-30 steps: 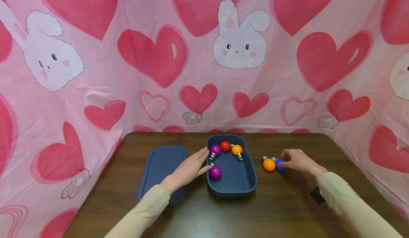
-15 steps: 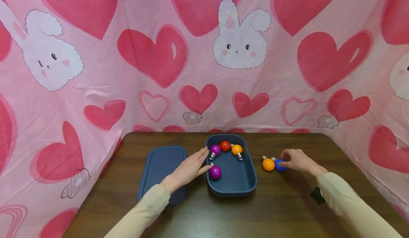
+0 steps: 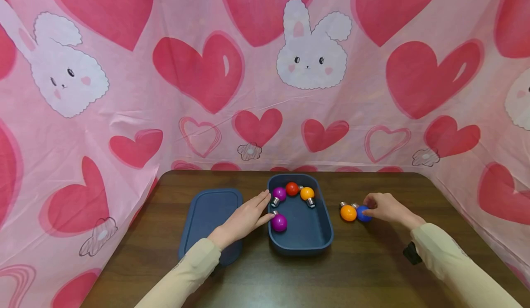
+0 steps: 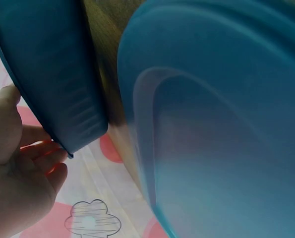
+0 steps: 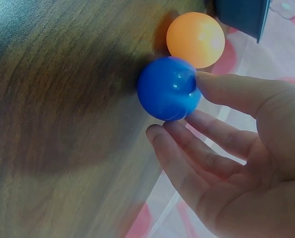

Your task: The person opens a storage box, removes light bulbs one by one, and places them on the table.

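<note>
My right hand [image 3: 388,207] pinches a blue light bulb [image 3: 364,214] on the table, thumb on one side and fingertips on the other in the right wrist view. An orange light bulb [image 3: 348,213] lies right beside it. With its fingers fairly straight, my left hand [image 3: 244,218] touches the left rim of a dark blue box [image 3: 301,252]. Inside that box are a purple bulb [image 3: 279,223] near the left wall and, toward the back, another purple bulb [image 3: 279,193], a red bulb [image 3: 291,189] and a second orange bulb [image 3: 307,193].
A dark blue lid [image 3: 211,209] lies flat on the wooden table [image 3: 281,280], left of the box and partly under my left forearm. Behind the table hangs a pink cloth [image 3: 256,92] with hearts and rabbits.
</note>
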`<state>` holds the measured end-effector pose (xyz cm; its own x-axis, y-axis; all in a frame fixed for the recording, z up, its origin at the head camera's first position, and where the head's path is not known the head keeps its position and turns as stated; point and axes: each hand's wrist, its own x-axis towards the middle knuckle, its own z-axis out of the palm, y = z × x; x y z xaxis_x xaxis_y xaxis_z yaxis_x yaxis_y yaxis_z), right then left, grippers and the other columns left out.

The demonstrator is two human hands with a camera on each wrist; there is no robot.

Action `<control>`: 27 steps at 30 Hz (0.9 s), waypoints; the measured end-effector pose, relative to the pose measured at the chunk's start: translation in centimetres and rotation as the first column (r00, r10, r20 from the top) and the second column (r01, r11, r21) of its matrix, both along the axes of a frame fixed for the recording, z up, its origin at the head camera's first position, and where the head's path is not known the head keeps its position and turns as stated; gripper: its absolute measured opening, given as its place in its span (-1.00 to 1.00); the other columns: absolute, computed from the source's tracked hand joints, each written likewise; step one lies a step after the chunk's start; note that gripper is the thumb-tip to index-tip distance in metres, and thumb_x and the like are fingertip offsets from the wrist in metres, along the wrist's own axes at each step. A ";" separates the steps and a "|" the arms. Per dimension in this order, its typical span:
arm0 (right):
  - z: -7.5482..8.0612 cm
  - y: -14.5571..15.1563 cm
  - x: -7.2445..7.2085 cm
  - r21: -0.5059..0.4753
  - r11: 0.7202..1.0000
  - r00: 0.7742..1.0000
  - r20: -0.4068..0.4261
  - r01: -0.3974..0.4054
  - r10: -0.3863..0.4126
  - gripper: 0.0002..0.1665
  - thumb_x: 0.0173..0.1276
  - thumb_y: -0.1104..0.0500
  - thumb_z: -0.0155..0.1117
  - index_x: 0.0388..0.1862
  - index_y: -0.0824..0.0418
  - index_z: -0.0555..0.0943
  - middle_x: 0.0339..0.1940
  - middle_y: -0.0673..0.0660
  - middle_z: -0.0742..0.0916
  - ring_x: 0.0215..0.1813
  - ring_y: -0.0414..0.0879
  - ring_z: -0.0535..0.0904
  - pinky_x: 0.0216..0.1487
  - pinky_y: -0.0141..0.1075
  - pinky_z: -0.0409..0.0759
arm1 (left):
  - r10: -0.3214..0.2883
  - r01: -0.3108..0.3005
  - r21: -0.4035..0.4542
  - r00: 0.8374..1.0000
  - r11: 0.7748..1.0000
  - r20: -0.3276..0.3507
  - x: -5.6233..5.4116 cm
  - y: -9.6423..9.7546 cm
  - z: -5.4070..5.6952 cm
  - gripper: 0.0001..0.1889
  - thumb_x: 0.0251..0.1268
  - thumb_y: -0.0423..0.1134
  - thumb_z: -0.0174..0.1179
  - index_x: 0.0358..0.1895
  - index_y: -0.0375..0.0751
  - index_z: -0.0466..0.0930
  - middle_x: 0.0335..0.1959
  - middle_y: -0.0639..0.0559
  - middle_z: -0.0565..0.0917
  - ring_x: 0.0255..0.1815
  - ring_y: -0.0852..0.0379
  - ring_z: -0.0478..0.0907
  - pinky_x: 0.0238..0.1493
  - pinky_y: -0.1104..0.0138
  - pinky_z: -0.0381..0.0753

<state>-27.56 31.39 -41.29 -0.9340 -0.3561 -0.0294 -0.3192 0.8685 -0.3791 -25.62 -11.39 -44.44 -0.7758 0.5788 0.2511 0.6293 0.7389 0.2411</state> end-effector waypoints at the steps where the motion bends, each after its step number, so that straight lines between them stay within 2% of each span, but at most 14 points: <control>1: 0.1 0.0 0.0 -0.002 1.000 1.000 0.003 0.002 -0.002 -0.66 0.19 0.18 0.45 -0.21 0.41 0.61 -0.31 0.21 0.73 -0.28 -0.03 0.62 -0.18 -0.07 0.72 | 0.000 0.000 0.001 1.000 1.000 0.000 0.0 0.0 0.0 -0.31 0.45 0.08 0.10 0.47 -0.32 0.28 0.49 -0.19 0.36 0.47 -0.15 0.39 0.39 0.04 0.47; 8: 1.0 -0.3 0.1 -0.006 1.000 1.000 -0.001 0.006 -0.006 -0.63 0.21 0.17 0.44 -0.17 0.43 0.60 -0.29 0.23 0.74 -0.27 -0.02 0.63 -0.17 -0.07 0.73 | 0.006 -0.006 -0.002 1.000 1.000 0.015 -0.1 0.0 0.0 -0.30 0.46 0.09 0.09 0.48 -0.30 0.27 0.50 -0.19 0.35 0.47 -0.15 0.38 0.39 0.03 0.48; 15: 2.6 -1.3 -0.2 0.004 1.000 0.996 -0.079 -0.031 0.031 -0.61 0.22 0.13 0.43 -0.15 0.42 0.61 -0.28 0.22 0.75 -0.24 0.02 0.64 -0.10 0.00 0.71 | 0.003 -0.003 0.000 1.000 1.000 0.002 0.0 0.0 0.0 -0.30 0.45 0.08 0.10 0.47 -0.31 0.28 0.49 -0.20 0.36 0.46 -0.15 0.39 0.39 0.03 0.48; 23: 4.5 -4.0 -0.7 -0.027 0.999 0.998 -0.053 -0.042 0.041 -0.58 0.29 0.11 0.38 -0.01 0.39 0.59 -0.09 0.35 0.74 -0.14 0.08 0.66 0.00 0.06 0.71 | 0.000 0.000 0.003 1.000 1.000 0.007 0.0 0.0 0.2 -0.31 0.45 0.08 0.10 0.46 -0.32 0.28 0.49 -0.21 0.36 0.47 -0.15 0.39 0.39 0.04 0.47; 27: 5.0 -5.5 -1.1 -0.038 0.998 0.997 -0.045 -0.057 0.056 -0.57 0.31 0.10 0.36 0.02 0.38 0.59 -0.06 0.35 0.73 -0.10 0.10 0.66 0.02 0.05 0.70 | -0.004 0.004 0.009 1.000 1.000 0.006 0.0 0.1 0.2 -0.31 0.45 0.07 0.10 0.46 -0.33 0.28 0.49 -0.21 0.36 0.47 -0.15 0.38 0.40 0.03 0.46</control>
<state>-28.63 25.86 -36.27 -0.9124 -0.4084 0.0265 -0.3845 0.8332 -0.3974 -25.58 -11.32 -44.27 -0.7751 0.5796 0.2515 0.6306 0.7343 0.2512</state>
